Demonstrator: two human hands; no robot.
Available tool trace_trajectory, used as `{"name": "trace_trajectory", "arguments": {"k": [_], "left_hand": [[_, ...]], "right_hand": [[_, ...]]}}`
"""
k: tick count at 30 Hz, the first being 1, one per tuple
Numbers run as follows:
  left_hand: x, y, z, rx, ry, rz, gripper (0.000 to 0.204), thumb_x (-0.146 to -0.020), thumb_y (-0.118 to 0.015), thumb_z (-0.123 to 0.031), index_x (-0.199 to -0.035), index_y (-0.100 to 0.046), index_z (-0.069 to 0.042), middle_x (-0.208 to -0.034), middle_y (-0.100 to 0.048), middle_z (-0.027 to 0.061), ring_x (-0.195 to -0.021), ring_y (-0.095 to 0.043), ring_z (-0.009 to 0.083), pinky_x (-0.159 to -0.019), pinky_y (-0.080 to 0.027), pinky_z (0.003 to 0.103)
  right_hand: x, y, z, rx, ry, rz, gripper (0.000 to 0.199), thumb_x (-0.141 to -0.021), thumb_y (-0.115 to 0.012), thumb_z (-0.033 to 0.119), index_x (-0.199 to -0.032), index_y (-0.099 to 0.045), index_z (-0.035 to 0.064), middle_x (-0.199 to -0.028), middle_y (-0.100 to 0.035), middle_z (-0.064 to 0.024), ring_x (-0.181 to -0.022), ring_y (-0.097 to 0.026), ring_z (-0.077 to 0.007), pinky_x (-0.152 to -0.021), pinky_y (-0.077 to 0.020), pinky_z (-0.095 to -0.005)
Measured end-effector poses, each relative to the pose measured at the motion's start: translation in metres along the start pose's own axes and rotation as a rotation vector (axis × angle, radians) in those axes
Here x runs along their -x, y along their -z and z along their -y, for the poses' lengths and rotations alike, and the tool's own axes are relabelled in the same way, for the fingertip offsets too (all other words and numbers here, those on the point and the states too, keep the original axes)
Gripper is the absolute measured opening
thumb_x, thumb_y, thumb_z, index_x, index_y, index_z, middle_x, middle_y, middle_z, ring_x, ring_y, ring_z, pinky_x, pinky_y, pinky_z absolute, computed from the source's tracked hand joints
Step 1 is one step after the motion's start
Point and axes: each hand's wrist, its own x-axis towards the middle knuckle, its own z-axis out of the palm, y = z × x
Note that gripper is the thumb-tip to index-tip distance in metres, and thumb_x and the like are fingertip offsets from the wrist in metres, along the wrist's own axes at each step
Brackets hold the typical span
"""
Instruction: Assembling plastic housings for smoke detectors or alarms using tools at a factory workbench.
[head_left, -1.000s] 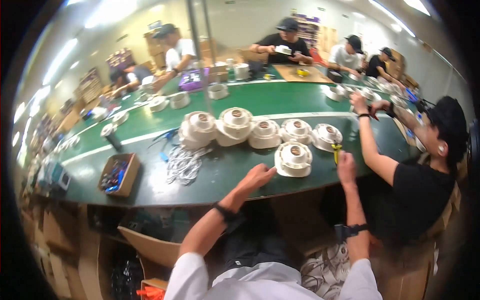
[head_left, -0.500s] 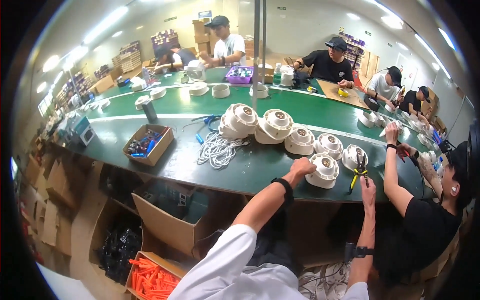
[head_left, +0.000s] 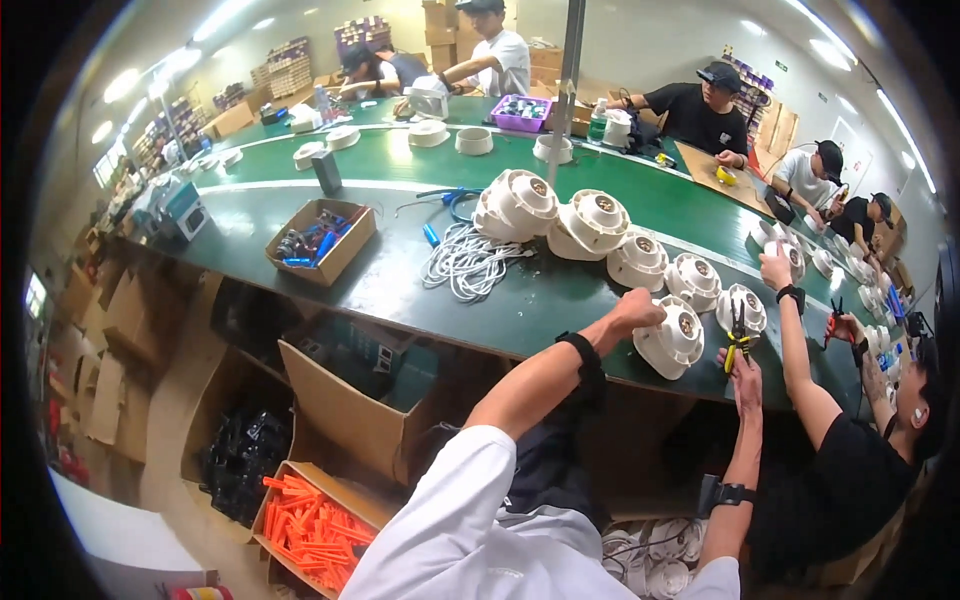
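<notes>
Now clamping pliers [head_left: 737,350] in the right grip [head_left: 746,380], with a housing [head_left: 670,345] just left of it on the desk [head_left: 540,300]; resting the left grip [head_left: 636,312], curled, at that housing's edge, can't tell whether clamped.

Smooth white housings [head_left: 668,338] that look like plastic, satin rather than shiny, line a green counter [head_left: 400,297] whose polished-looking surface catches the light. Pliers [head_left: 738,345] pair dark metal jaws with yellow, plastic-looking grips. Cable [head_left: 470,265] wears a smooth white plastic-looking sheath; a nearby box [head_left: 345,245] is matt brown cardboard. Below, glossy orange pieces [head_left: 315,530] appear plastic, a carton [head_left: 345,415] is dull cardboard, and a creased white sleeve [head_left: 470,480] is soft cloth. A smooth gray post [head_left: 570,60] looks metal.
</notes>
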Motion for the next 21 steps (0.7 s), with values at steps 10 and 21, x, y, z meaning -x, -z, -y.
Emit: {"name": "trace_trajectory", "arguments": {"k": [10,21], "left_hand": [[0.026,0.045,0.026,0.422,-0.041,0.479,0.033,-0.075,-0.066,-0.023,-0.091,-0.065,0.006,-0.089,-0.065,0.0098,-0.081,-0.063,0.0216,-0.071,-0.052,0.032],[0.030,0.051,0.050,0.726,0.099,0.585,0.044,-0.084,-0.066,-0.023,-0.118,-0.054,0.002,-0.109,-0.062,0.0076,-0.098,-0.060,0.0155,-0.086,-0.049,0.031]], "right_hand": [[-0.005,-0.013,-0.014,0.237,0.148,-0.197,0.031,-0.087,-0.056,0.019,-0.112,-0.054,0.0004,-0.095,-0.061,-0.0067,-0.084,-0.057,-0.0138,-0.078,-0.0443,-0.0266],[-0.011,-0.038,0.027,0.440,-0.159,-0.130,0.042,-0.077,-0.062,0.006,-0.117,-0.049,0.0038,-0.101,-0.059,-0.0036,-0.092,-0.053,-0.0149,-0.085,-0.0407,-0.0282]]}}
